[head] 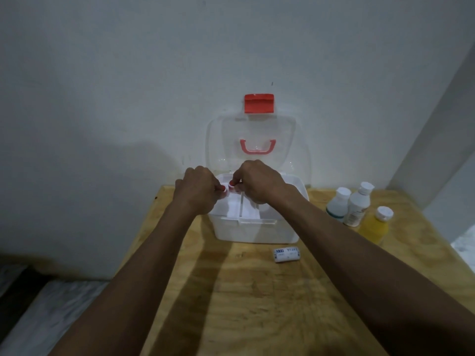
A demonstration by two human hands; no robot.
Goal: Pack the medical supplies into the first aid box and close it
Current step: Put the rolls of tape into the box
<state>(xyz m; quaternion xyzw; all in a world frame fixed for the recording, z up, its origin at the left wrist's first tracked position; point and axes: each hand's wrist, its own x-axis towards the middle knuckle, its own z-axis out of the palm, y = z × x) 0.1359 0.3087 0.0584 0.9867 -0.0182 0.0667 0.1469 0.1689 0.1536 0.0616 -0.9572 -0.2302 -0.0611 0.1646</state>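
The white first aid box (pixel 257 231) stands open at the back of the wooden table, its clear lid (pixel 257 129) with a red latch and red handle leaning against the wall. Both hands hover over the box's inner tray. My left hand (pixel 196 192) and my right hand (pixel 259 182) pinch a small white roll (pixel 227 188) between their fingertips; what it is exactly I cannot tell. A white bandage roll (pixel 286 255) lies on the table in front of the box. Two white bottles (pixel 356 205) and a yellow bottle (pixel 376 223) stand to the box's right.
The wooden table (pixel 231 291) ends at a left edge with dark floor below. A pale wall rises right behind the box. At the right, a wall corner and a light floor patch show past the table's edge.
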